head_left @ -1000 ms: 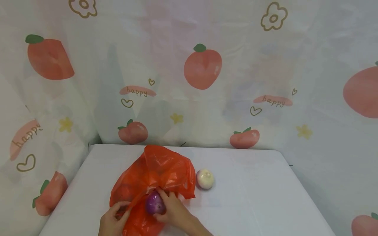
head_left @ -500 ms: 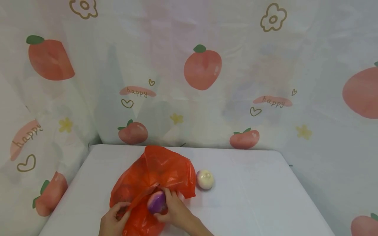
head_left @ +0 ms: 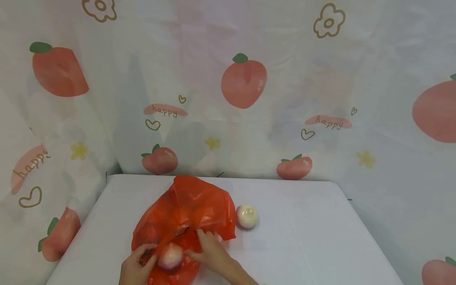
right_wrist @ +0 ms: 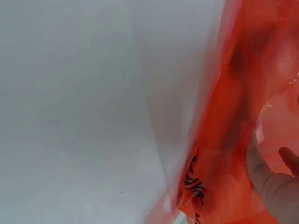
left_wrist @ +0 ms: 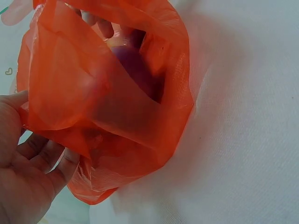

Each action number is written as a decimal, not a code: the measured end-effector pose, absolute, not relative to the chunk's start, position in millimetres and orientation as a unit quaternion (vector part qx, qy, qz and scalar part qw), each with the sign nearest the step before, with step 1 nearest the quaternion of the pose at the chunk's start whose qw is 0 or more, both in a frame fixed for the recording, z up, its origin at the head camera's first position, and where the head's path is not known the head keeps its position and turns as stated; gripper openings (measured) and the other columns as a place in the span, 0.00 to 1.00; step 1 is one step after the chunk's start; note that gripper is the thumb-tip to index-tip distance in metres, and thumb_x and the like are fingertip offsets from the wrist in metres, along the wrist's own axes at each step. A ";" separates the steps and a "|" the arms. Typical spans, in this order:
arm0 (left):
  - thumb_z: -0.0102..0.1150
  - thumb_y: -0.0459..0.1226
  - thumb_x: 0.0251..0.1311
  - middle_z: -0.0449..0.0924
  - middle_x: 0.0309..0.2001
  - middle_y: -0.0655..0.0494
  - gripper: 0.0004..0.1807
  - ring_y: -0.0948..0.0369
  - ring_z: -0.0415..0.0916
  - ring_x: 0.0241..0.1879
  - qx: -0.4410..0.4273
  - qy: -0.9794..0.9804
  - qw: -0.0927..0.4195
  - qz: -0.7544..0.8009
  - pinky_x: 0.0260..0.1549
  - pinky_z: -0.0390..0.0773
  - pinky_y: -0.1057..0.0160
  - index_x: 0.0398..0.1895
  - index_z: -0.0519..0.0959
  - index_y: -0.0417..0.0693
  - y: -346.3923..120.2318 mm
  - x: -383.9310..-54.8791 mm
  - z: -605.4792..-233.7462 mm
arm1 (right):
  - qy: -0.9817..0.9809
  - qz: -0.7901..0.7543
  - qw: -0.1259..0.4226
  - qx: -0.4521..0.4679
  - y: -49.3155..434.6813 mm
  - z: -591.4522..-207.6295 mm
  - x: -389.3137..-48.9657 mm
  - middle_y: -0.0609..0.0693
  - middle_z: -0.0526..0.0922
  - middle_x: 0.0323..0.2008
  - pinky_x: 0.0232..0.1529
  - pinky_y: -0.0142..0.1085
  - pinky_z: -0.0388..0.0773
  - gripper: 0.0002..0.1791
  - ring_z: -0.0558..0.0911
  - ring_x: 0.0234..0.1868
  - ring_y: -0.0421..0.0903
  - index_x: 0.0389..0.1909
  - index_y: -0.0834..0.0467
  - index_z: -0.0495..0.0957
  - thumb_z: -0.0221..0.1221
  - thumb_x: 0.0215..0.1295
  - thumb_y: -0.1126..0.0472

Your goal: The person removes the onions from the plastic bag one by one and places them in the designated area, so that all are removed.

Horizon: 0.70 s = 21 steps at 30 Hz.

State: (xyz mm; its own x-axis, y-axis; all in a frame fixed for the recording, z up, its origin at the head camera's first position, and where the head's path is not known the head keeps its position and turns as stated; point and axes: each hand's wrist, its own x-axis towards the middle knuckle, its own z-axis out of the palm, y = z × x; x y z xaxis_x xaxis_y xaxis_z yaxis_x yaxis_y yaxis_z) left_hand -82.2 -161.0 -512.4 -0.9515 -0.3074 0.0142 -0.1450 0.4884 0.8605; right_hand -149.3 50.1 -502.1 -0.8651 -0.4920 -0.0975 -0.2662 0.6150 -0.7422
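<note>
A translucent red plastic bag [head_left: 203, 198] lies on the table with its mouth toward me. My left hand [head_left: 137, 266] pinches the bag's edge between thumb and fingers, as the left wrist view also shows. Inside the mouth is a purple-and-pale onion [head_left: 171, 256], between my two hands; in the left wrist view the onion [left_wrist: 133, 63] shows dark purple, partly behind the film. My right hand [head_left: 215, 256] is at the right side of the mouth, thumb and fingers spread apart, separate from the onion. Its fingertips are near the bag's upper edge.
A second onion [head_left: 247, 216], pale on top with a purple side, sits on the white table [head_left: 303, 237] just right of the bag. Rounded lumps show faintly through the bag's film. A printed fabric backdrop [head_left: 199, 71] stands behind and at the sides.
The onion has left my right hand's grip and moved left and down inside the bag mouth, turning its pale side up. My left hand still pinches the bag edge in the same place.
</note>
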 end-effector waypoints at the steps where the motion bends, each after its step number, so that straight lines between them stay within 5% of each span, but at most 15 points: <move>1: 0.63 0.29 0.53 0.81 0.34 0.51 0.09 0.57 0.79 0.33 0.132 -0.858 0.083 -0.490 0.32 0.80 0.61 0.39 0.81 0.41 -160.9 -82.1 -512.4 | 0.888 -0.374 0.147 -0.222 48.0 -502.7 -150.0 0.46 0.74 0.50 0.54 0.50 0.67 0.35 0.71 0.49 0.44 0.62 0.51 0.65 0.65 0.55 0.44; 5: 0.63 0.29 0.54 0.81 0.34 0.50 0.09 0.56 0.78 0.32 0.131 -0.854 0.078 -0.497 0.32 0.80 0.60 0.40 0.81 0.41 -160.3 -81.1 -512.1 | 0.886 -0.351 0.153 -0.264 38.6 -505.3 -151.3 0.40 0.69 0.57 0.58 0.52 0.63 0.40 0.68 0.54 0.40 0.66 0.43 0.60 0.65 0.54 0.43; 13: 0.63 0.28 0.53 0.82 0.33 0.52 0.09 0.58 0.79 0.31 0.116 -0.857 0.102 -0.492 0.29 0.79 0.65 0.38 0.81 0.42 -160.2 -79.7 -513.9 | 0.847 -0.296 0.210 -0.389 23.9 -505.9 -145.3 0.34 0.63 0.60 0.49 0.32 0.72 0.33 0.69 0.50 0.32 0.67 0.36 0.59 0.60 0.62 0.49; 21: 0.63 0.28 0.52 0.82 0.32 0.53 0.09 0.59 0.79 0.30 0.117 -0.856 0.110 -0.491 0.28 0.78 0.66 0.38 0.82 0.42 -160.2 -80.8 -515.6 | 0.813 -0.354 0.255 -0.385 21.2 -510.5 -136.2 0.30 0.60 0.61 0.53 0.34 0.69 0.36 0.66 0.55 0.31 0.67 0.34 0.57 0.58 0.58 0.38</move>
State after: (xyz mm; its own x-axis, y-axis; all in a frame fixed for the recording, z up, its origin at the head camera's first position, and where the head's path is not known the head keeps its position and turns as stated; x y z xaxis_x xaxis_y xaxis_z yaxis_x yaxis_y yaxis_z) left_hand -80.8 -160.2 -515.6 -0.9484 -0.3084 0.0741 -0.0915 0.4898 0.8670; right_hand -136.2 21.2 -510.5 -0.5729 -0.8072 -0.1420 -0.4454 0.4520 -0.7728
